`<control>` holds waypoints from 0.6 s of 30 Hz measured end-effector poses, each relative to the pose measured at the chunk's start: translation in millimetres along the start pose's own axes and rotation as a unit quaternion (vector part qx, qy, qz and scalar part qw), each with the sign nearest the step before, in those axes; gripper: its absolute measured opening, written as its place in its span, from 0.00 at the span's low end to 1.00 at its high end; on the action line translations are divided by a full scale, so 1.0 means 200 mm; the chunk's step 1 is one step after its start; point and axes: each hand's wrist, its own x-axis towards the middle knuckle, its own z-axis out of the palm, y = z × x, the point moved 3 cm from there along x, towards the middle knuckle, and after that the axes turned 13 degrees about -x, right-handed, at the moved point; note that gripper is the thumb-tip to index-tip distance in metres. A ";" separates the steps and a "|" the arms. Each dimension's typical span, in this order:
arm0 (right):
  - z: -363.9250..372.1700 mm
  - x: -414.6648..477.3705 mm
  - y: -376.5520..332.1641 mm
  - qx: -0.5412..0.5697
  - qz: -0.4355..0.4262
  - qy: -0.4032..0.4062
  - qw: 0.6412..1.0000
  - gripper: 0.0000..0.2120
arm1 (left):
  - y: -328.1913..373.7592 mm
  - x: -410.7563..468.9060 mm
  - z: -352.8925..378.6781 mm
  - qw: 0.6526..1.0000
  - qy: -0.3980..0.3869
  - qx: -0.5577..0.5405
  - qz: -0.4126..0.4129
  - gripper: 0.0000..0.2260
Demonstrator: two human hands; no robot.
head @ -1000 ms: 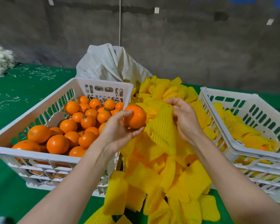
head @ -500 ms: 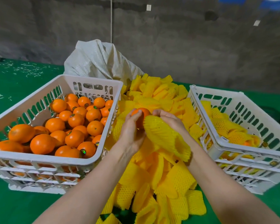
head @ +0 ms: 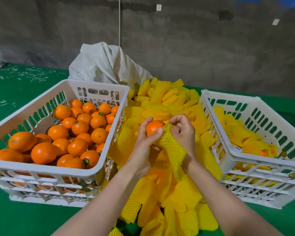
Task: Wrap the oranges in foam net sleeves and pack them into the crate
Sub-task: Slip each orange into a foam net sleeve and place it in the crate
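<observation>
My left hand [head: 146,145] grips an orange [head: 153,127] above the heap of yellow foam net sleeves [head: 169,193]. My right hand [head: 183,133] pinches the mouth of one yellow sleeve [head: 172,147], which touches the orange's right side and hangs down between my wrists. The white crate on the left [head: 46,169] holds several bare oranges [head: 78,133]. The white crate on the right [head: 232,150] holds several oranges wrapped in sleeves [head: 250,143].
A grey-white woven sack [head: 106,65] stands behind the sleeve heap. Everything sits on a green table cover [head: 15,217] with white shreds at the far left. A grey wall runs behind.
My left hand brought the orange from beside the left crate to the middle. My right hand lifted one sleeve off the heap and brought its mouth against the orange.
</observation>
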 end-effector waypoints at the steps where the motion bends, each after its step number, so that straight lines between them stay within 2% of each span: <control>1: 0.00 0.00 0.01 0.004 0.005 0.004 1.000 0.15 | 0.00 -0.01 -0.01 1.000 -0.014 0.019 0.003 0.28; 3: 0.00 -0.01 0.02 0.014 0.022 0.006 1.000 0.15 | 0.02 -0.02 -0.03 0.999 -0.033 0.033 0.006 0.31; 6: 0.00 -0.02 0.04 0.040 0.070 0.002 0.997 0.13 | 0.03 -0.02 -0.03 0.997 -0.072 0.033 -0.022 0.41; 7: 0.00 -0.02 0.05 0.043 0.083 0.003 0.996 0.13 | 0.03 -0.02 -0.03 0.996 -0.073 0.055 -0.019 0.41; 10: 0.01 -0.05 0.06 0.082 0.143 -0.001 0.986 0.11 | 0.03 -0.01 -0.03 0.996 -0.040 0.075 0.026 0.30; 13: 0.05 -0.11 0.06 0.228 0.257 -0.012 0.939 0.09 | 0.04 0.00 -0.04 0.999 -0.023 0.010 0.028 0.26; 14: 0.06 -0.12 0.07 0.231 0.277 -0.011 0.933 0.08 | 0.04 0.01 -0.05 1.000 -0.019 -0.013 0.018 0.26; 15: 0.06 -0.13 0.08 0.194 0.277 -0.011 0.941 0.07 | 0.04 0.01 -0.05 0.999 -0.017 -0.036 0.008 0.25; 18: 0.05 -0.14 0.07 0.091 0.217 -0.022 0.972 0.13 | 0.04 0.02 -0.06 0.993 -0.003 -0.118 -0.014 0.23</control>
